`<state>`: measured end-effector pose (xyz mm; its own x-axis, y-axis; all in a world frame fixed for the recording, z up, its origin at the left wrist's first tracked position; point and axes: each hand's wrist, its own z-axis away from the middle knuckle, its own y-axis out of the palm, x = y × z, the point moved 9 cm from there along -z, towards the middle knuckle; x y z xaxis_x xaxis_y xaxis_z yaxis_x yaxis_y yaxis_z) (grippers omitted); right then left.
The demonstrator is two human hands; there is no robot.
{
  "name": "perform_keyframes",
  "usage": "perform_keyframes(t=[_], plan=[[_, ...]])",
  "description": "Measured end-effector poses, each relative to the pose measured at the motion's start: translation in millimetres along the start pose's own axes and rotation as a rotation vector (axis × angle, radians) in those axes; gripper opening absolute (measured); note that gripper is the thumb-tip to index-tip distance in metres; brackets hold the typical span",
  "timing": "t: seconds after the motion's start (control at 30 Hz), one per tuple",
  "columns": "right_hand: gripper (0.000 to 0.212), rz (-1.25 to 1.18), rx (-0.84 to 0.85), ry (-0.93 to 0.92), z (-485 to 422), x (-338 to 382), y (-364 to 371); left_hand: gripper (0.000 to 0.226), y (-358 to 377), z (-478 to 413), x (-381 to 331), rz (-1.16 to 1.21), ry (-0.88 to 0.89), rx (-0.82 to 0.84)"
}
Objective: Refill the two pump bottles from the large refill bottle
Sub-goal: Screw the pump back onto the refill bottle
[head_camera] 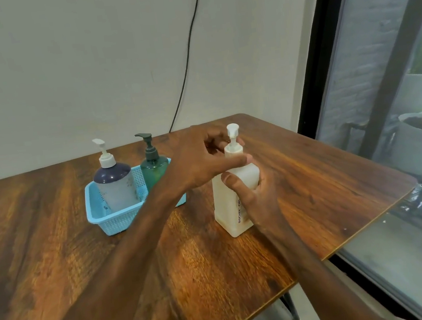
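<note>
Opening the cream square plastic refill bottle (224, 198): right hand (253, 197) wraps its fingers round the body, left hand (202, 163) curls fingers round the white pump collar (233, 151), which likely needs unscrewing next.

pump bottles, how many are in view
3: a dark blue bottle and a green bottle stand in the blue basket; the large white bottle stands on the table, held by the left hand and right hand. None seems hidden.

surface: wooden table (55, 247) | on it: blue basket (116, 220); cream refill bottle (225, 206), upright
</note>
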<state>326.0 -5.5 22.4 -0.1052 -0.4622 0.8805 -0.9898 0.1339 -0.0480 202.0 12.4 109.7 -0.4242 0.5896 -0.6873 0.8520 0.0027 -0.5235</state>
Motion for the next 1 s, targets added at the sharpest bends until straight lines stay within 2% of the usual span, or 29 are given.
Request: perform_keyframes(t=[0.07, 0.17, 0.3, 0.4, 0.57, 0.67, 0.73, 0.9, 1.0], plan=[[0.04, -0.029, -0.014, -0.011, 0, 0, 1, 0.026, 0, -1, 4, 0.064, -0.016, 0.037], [0.061, -0.053, -0.029, -0.015, 1, -1, 1, 0.035, 6, 1, 8, 0.214, -0.061, 0.147], [0.041, -0.07, -0.031, -0.042, 0, 2, 2, 0.038, 14, 4, 5, 0.265, -0.05, 0.172], [0.039, -0.071, -0.043, -0.042, 0, 1, 2, 0.023, 21, 4, 7, 0.249, -0.051, 0.164], [0.047, -0.083, -0.043, -0.062, 0, 3, 2, 0.032, 10, -1, 13, 0.051, -0.04, 0.044], [0.061, -0.099, -0.039, -0.086, -1, 2, 1, 0.041, 2, -2, 17, 0.143, -0.03, 0.061], [0.065, -0.103, -0.044, -0.088, -1, 1, 2, 0.038, 1, -2, 20, 0.184, -0.038, 0.089], [0.045, -0.092, -0.069, -0.062, -1, -1, 0, 0.032, 18, 2, 15, 0.275, -0.044, 0.132], [0.054, -0.085, -0.08, -0.079, -1, -1, 0, 0.038, 26, 2, 15, 0.283, -0.057, 0.144]])
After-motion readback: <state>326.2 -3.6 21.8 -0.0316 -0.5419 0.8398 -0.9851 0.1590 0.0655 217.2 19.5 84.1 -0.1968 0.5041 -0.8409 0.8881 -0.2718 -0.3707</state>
